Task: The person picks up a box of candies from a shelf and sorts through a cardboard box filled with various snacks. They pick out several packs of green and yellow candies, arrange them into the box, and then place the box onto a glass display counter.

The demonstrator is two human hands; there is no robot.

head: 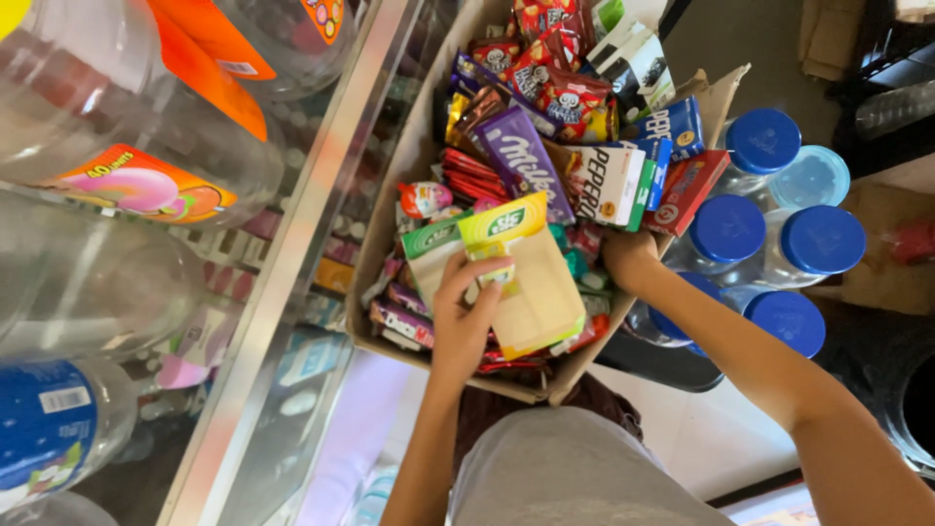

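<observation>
Left hand (466,317) pinches a flat yellow-and-green cardboard display card (521,278) above the open brown cardboard box (390,185) of sweets. Right hand (628,258) grips the box's right wall, fingers curled inside. Purple rectangular chocolate wrapper (521,156) lies just beyond the card.

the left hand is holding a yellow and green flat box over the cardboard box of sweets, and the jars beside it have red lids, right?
Not quite: the jars' lids are blue, not red, as the head view shows. The rest holds: the left hand grips the yellow and green flat box over the cardboard box of sweets.
</observation>
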